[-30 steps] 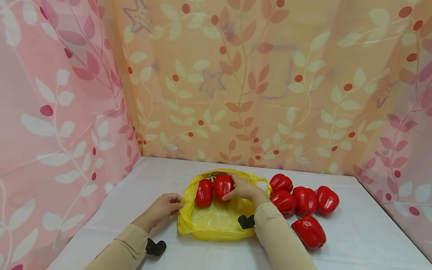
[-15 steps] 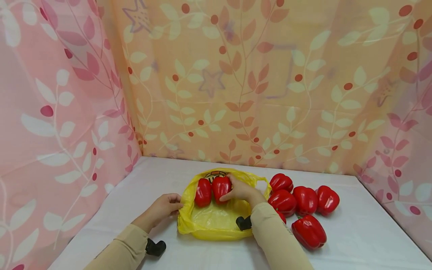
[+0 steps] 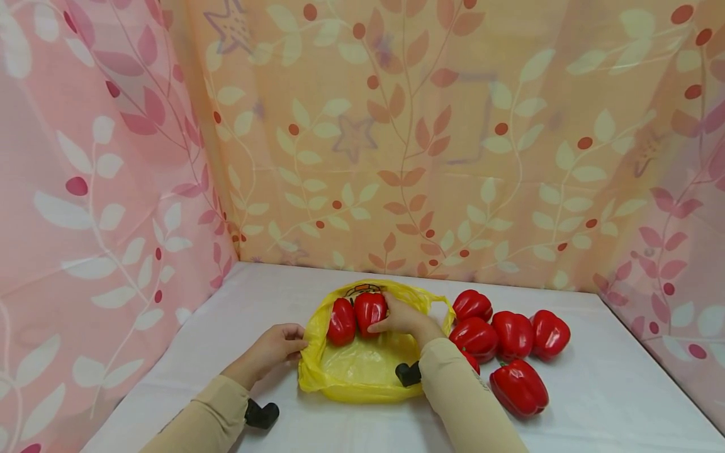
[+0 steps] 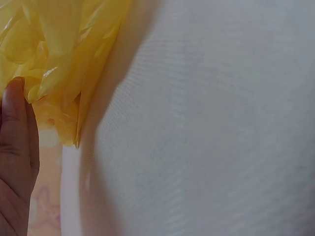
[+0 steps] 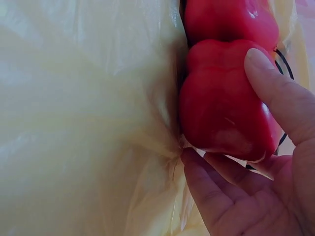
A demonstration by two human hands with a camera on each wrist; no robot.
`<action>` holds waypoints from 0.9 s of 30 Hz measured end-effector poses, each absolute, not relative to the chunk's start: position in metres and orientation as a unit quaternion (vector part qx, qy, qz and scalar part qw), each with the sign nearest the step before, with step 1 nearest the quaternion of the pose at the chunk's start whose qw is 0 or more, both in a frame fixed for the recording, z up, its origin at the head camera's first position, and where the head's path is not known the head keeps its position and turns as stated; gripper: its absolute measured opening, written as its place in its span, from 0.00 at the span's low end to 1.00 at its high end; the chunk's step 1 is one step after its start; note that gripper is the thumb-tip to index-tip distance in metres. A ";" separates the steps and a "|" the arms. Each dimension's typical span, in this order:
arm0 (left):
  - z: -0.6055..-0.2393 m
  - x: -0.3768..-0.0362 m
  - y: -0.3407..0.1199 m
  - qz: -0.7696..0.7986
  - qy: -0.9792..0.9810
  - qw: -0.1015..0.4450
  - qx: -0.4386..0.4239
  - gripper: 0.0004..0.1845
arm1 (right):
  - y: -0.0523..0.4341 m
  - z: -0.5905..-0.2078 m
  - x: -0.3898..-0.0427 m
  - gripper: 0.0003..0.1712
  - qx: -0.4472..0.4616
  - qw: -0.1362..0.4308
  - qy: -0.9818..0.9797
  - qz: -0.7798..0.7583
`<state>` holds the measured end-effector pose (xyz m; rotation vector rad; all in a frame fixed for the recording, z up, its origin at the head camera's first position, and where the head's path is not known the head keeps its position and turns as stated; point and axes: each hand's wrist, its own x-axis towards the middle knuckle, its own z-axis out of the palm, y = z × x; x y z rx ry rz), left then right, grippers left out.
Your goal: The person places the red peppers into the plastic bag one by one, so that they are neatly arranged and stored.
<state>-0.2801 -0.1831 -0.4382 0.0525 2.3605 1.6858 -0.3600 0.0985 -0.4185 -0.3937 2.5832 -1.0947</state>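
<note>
A yellow plastic bag (image 3: 362, 371) lies on the table with its mouth spread wide. My left hand (image 3: 275, 347) pinches the bag's left edge; in the left wrist view a digit (image 4: 15, 118) shows against the crumpled yellow plastic (image 4: 59, 54). Inside the bag, towards its back, my right hand (image 3: 403, 319) holds a red bell pepper (image 3: 370, 314). In the right wrist view the thumb lies on this bell pepper (image 5: 226, 103) and the other fingers are at its lower side. A second red bell pepper (image 3: 342, 322) is directly left of it in the bag.
Several more red bell peppers (image 3: 512, 335) lie in a group on the white table (image 3: 617, 390) to the right of the bag. One is partly hidden by my right sleeve (image 3: 461, 384). Patterned curtains (image 3: 362, 157) enclose the table at the back and sides.
My right hand has shifted slightly left and towards the back with the bell pepper, closely beside the other one. My left hand has stayed at the bag's edge.
</note>
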 end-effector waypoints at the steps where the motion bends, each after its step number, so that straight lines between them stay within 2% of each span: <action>1: -0.438 -0.280 -0.183 0.578 0.807 0.120 0.018 0.06 | 0.098 -0.418 -0.360 0.60 -0.135 0.152 0.903 -0.377; 15: -0.439 -0.282 -0.182 0.577 0.808 0.117 0.018 0.06 | 0.102 -0.416 -0.360 0.53 -0.139 0.132 0.913 -0.362; 27: -0.440 -0.283 -0.180 0.576 0.808 0.120 0.014 0.05 | 0.121 -0.394 -0.361 0.42 -0.158 0.151 0.900 -0.377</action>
